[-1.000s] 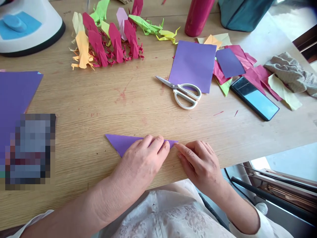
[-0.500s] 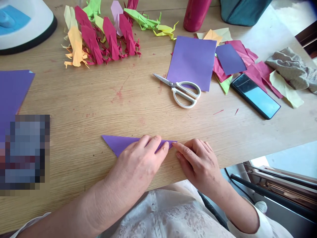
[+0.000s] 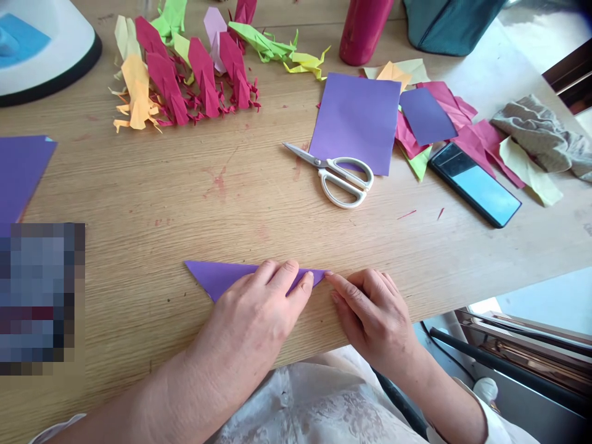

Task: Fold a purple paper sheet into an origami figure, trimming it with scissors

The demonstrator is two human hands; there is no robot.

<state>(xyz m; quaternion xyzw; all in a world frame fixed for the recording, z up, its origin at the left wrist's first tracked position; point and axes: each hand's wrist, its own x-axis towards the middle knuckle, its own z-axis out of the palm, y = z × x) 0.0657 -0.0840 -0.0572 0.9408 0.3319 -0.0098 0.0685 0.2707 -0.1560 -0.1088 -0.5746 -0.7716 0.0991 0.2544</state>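
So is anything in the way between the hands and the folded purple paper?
No, nothing visible: the left hand rests on the folded purple paper, and the right hand has a fingertip at its right corner. The scissors lie farther off.

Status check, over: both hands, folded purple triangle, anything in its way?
Left hand over the folded purple paper triangle. Right hand, index fingertip at its narrow right end. Nothing but hands seen on it; scissors lie beyond, apart.
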